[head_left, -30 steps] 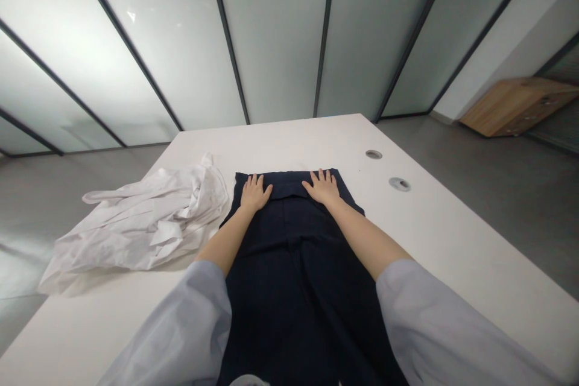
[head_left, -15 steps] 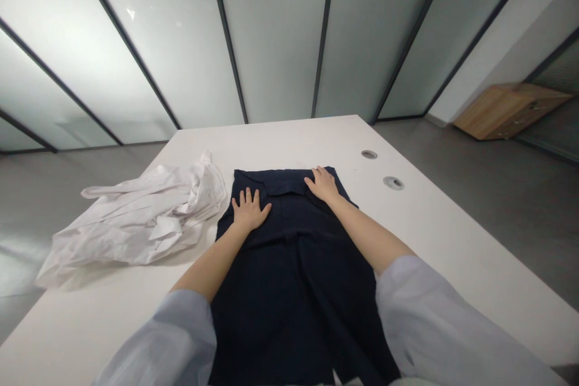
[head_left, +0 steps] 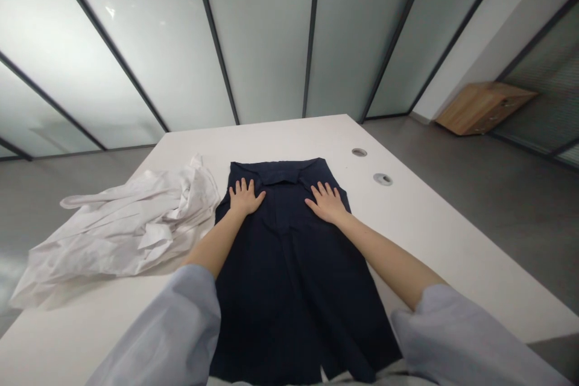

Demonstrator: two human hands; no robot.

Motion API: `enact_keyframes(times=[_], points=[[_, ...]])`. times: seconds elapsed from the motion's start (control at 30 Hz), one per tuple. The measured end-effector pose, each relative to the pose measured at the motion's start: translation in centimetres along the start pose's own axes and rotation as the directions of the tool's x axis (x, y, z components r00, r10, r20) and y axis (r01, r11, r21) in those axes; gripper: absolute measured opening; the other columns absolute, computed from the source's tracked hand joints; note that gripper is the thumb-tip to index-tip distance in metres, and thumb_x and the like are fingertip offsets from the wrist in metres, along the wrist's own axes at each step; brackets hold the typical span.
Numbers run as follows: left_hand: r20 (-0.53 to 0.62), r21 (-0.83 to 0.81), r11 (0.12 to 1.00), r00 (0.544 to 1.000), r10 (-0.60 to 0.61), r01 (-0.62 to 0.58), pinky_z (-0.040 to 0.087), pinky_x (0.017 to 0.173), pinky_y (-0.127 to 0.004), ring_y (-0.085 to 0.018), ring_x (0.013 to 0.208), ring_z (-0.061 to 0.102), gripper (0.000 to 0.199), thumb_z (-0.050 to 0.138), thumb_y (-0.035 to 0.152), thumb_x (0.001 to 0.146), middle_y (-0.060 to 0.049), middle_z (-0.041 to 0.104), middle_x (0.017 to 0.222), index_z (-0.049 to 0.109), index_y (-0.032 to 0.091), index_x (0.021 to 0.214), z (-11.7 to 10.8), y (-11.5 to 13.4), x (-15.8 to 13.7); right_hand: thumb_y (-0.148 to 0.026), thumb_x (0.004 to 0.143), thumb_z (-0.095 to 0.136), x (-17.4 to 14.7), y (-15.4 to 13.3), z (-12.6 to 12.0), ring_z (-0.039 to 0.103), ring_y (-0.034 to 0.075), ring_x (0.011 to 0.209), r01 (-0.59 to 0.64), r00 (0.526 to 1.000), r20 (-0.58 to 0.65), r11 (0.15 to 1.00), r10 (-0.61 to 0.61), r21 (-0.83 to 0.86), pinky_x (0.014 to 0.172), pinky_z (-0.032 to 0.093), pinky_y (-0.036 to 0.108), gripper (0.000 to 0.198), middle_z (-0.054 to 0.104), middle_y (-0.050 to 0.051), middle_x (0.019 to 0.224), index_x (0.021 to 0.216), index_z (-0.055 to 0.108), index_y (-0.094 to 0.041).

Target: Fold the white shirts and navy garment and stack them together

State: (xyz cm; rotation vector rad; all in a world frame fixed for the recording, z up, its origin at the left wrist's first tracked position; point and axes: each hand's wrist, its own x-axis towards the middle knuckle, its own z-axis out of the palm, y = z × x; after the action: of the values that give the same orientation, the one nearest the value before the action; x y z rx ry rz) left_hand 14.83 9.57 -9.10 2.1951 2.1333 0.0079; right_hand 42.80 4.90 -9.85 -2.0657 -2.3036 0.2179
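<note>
The left hand (head_left: pixel 244 198) and right hand (head_left: pixel 329 202) lie open, fingers spread, on the upper part of one dark navy cloth garment (head_left: pixel 289 265), which stretches from the centre to the bottom of the frame. One crumpled white cloth heap (head_left: pixel 131 223) lies centre left; two round grey grommets (head_left: pixel 378 179) mark the white tabletop (head_left: pixel 420 217) right of centre.

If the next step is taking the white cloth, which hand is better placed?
Probably the left hand: it rests on the dark garment, on the side nearer the white cloth; the right hand lies farther across.
</note>
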Motion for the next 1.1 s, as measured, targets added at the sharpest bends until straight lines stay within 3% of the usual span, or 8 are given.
enact_keyframes(times=[0.47, 0.67, 0.73, 0.83, 1.1], points=[[-0.031, 0.047, 0.998, 0.999, -0.032, 0.033, 0.019, 0.115, -0.054, -0.037, 0.145, 0.021, 0.083, 0.023, 0.068, 0.089, -0.018, 0.023, 0.159, 0.030, 0.013, 0.152, -0.5, -0.1, 4.6, -0.058, 0.095, 0.022, 7.0, 1.3, -0.6, 0.016, 0.030, 0.147, 0.050, 0.998, -0.031, 0.999, -0.050, -0.004, 0.117, 0.014, 0.048, 0.070, 0.025, 0.010, 0.159, 0.151, 0.033, -0.018], [-0.302, 0.071, 0.998, 0.953, 0.023, -0.002, 0.030, 0.109, -0.047, -0.035, 0.137, 0.035, 0.072, 0.037, 0.063, 0.088, -0.019, 0.043, 0.147, 0.049, 0.012, 0.137, -0.9, 0.1, 5.2, -0.057, 0.096, 0.024, 8.5, 1.1, -1.0, 0.020, 0.030, 0.146, 0.045, 0.998, -0.048, 0.999, -0.045, -0.002, 0.116, 0.017, 0.048, 0.070, 0.026, 0.012, 0.159, 0.151, 0.033, -0.016], [-0.358, 0.089, 0.995, 0.932, 0.063, -0.033, 0.032, 0.106, -0.045, -0.034, 0.132, 0.040, 0.060, 0.041, 0.055, 0.089, -0.018, 0.051, 0.140, 0.054, 0.013, 0.130, -1.1, 0.3, 4.6, -0.058, 0.096, 0.024, 8.8, 1.1, -1.0, 0.020, 0.031, 0.146, 0.045, 0.998, -0.048, 0.999, -0.046, -0.003, 0.116, 0.017, 0.048, 0.070, 0.026, 0.012, 0.158, 0.151, 0.034, -0.016], [-0.345, 0.100, 0.994, 0.935, 0.083, -0.051, 0.034, 0.104, -0.045, -0.033, 0.129, 0.043, 0.052, 0.042, 0.049, 0.090, -0.017, 0.054, 0.135, 0.057, 0.014, 0.126, -1.1, 0.6, 2.5, -0.059, 0.096, 0.024, 9.0, 1.2, -0.9, 0.021, 0.031, 0.145, 0.050, 0.997, -0.054, 0.999, -0.050, -0.004, 0.116, 0.017, 0.048, 0.071, 0.027, 0.013, 0.158, 0.150, 0.035, -0.015], [-0.075, 0.048, 0.999, 0.997, 0.025, -0.021, 0.024, 0.114, -0.053, -0.035, 0.144, 0.024, 0.072, 0.028, 0.062, 0.093, -0.016, 0.028, 0.157, 0.037, 0.017, 0.148, 0.7, 0.1, -4.6, -0.051, 0.097, 0.027, 8.4, 1.2, -0.9, 0.027, 0.031, 0.143, 0.061, 0.982, -0.177, 0.998, -0.063, -0.019, 0.115, 0.020, 0.046, 0.064, 0.036, 0.015, 0.153, 0.146, 0.041, -0.012]])
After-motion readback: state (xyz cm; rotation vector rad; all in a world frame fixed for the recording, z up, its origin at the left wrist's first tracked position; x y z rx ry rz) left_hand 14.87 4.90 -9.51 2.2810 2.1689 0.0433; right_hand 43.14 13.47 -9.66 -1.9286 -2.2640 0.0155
